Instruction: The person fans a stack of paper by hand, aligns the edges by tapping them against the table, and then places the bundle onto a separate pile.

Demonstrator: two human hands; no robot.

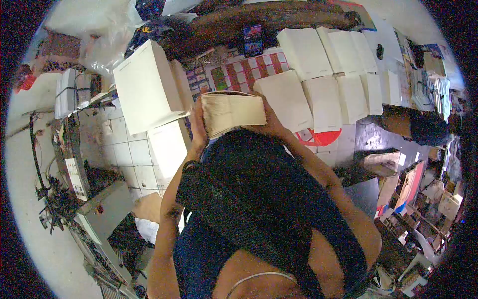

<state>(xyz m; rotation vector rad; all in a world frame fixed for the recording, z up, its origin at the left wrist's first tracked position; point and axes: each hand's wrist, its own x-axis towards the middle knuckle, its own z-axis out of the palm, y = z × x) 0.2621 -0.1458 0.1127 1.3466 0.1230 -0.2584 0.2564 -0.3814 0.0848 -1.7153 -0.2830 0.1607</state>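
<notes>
A thick stack of folded paper sections (pixel 233 112), cream-coloured with its layered edges facing up, is held between my two hands. My left hand (pixel 199 124) presses against its left side, with the fingers mostly hidden. On the opposite side my right hand (pixel 270 117) grips the stack, its fingers also partly out of sight. Left of my left hand stands a tall pile of cream paper (pixel 144 89). Close to my right hand lies another cream paper pile (pixel 284 99). Dark hair covers the area just below the held stack.
More paper piles (pixel 321 102) stand in rows at the right. A lit phone (pixel 253 41) rests behind printed colour sheets (pixel 246 70). Something red and round (pixel 321 137) sticks out under the right piles. White tiles (pixel 132 152) show at the left, near a cluttered metal frame (pixel 42 184).
</notes>
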